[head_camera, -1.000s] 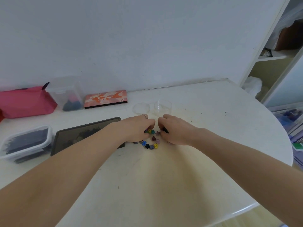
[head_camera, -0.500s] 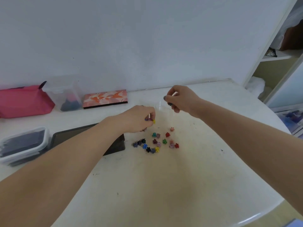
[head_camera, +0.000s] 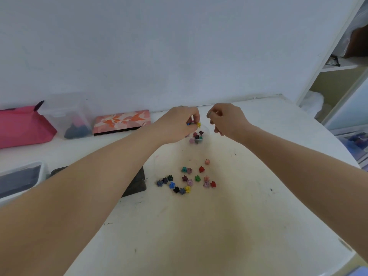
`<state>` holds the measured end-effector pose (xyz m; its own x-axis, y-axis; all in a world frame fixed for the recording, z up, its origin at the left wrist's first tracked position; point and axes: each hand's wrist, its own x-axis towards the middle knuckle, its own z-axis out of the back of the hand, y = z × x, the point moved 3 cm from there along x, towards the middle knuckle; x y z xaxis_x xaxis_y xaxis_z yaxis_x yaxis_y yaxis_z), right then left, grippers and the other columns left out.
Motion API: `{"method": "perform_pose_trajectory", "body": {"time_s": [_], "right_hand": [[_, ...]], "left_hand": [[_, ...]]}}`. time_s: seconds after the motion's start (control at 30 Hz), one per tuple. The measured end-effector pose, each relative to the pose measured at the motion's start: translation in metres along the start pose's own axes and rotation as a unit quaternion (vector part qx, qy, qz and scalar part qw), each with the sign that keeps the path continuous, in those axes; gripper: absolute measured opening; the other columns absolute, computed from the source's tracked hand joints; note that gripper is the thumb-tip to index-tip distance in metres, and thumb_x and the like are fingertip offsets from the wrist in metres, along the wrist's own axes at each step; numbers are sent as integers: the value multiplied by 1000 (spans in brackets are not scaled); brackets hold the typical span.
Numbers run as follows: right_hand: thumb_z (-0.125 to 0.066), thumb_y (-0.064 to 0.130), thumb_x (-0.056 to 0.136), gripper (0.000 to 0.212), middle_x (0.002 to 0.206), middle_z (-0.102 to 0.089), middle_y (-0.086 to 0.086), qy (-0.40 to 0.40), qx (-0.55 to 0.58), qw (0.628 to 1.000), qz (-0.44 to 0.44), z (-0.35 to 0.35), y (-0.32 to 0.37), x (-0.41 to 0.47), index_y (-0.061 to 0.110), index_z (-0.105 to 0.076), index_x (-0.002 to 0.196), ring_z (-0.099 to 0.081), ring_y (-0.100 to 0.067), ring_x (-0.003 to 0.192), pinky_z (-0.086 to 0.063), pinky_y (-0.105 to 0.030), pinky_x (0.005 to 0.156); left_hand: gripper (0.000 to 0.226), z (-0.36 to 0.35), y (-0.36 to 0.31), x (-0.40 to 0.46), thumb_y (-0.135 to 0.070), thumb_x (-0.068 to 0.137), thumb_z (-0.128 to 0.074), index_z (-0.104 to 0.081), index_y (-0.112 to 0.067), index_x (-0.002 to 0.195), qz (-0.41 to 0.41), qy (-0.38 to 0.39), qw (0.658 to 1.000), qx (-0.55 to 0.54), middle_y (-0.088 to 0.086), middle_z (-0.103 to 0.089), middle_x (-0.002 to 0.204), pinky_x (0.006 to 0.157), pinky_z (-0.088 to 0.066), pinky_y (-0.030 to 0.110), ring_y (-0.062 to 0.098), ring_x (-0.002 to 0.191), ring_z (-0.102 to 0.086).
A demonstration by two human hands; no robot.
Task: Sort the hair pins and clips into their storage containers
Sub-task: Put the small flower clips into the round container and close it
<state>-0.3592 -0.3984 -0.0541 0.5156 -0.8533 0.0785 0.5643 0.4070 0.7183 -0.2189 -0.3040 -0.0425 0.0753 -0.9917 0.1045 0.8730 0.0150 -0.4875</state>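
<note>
Clear cup (head_camera: pixel 203 136) on worktop (head_camera: pixel 219 226): several small coloured clips inside.
Left hand (head_camera: pixel 179 124), fingers pinching yellow and blue clips above cup; right hand (head_camera: pixel 227 119), fingers curled, contents indiscernible; loose clips (head_camera: pixel 185 179) scattered nearer; lidded tub (head_camera: pixel 67 118) holds dark items.

A home room, a worn white table (head_camera: pixel 199 236) sitting against a plain wall (head_camera: pixel 159 46), a pink pouch (head_camera: pixel 22 126) and plastic tubs (head_camera: pixel 67 118) lying far left, shelving (head_camera: pixel 342 66) holding household clutter standing far right, tiny hair clips (head_camera: pixel 187 180) lying scattered mid-table
</note>
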Motion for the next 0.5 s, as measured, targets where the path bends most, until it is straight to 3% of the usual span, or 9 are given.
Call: {"method": "perform_pose_trajectory", "body": {"time_s": [0.13, 0.3, 0.4, 0.5], "right_hand": [[-42, 16, 94, 26, 91, -69, -5, -10, 11, 1000, -24, 6, -14, -9, 10, -66, 98, -64, -11, 56, -50, -28, 59], [-41, 15, 94, 26, 92, -69, -7, 11, 32, 999, -42, 4, -22, -21, 11, -66, 98, -63, -11, 58, -53, -32, 60], [-41, 15, 93, 26, 92, -70, -7, 18, 41, 998, -41, 2, -22, -25, 11, -66, 98, -64, -11, 57, -54, -36, 62], [-42, 16, 93, 24, 92, -70, -6, 27, 41, 998, -39, -1, -19, -28, 13, -65, 98, -62, -9, 55, -52, -31, 57]], "left_hand": [[5, -14, -6, 27, -19, 93, -56, -57, -21, 98, -29, 2, 998, 61, -3, -52, 92, 69, -44, 29, 17, 81, -55], [5, -30, 0, 33, -22, 93, -55, -56, -26, 96, -28, 50, 989, 134, -8, -44, 90, 74, -49, 34, 19, 86, -57], [12, -31, 1, 29, -25, 91, -54, -60, -31, 100, -12, 81, 981, 175, -9, -49, 99, 81, -50, 39, 17, 94, -54], [21, -23, -3, 21, -26, 93, -49, -60, -30, 112, -8, 82, 981, 178, -7, -54, 113, 86, -49, 41, 17, 99, -53]]}}
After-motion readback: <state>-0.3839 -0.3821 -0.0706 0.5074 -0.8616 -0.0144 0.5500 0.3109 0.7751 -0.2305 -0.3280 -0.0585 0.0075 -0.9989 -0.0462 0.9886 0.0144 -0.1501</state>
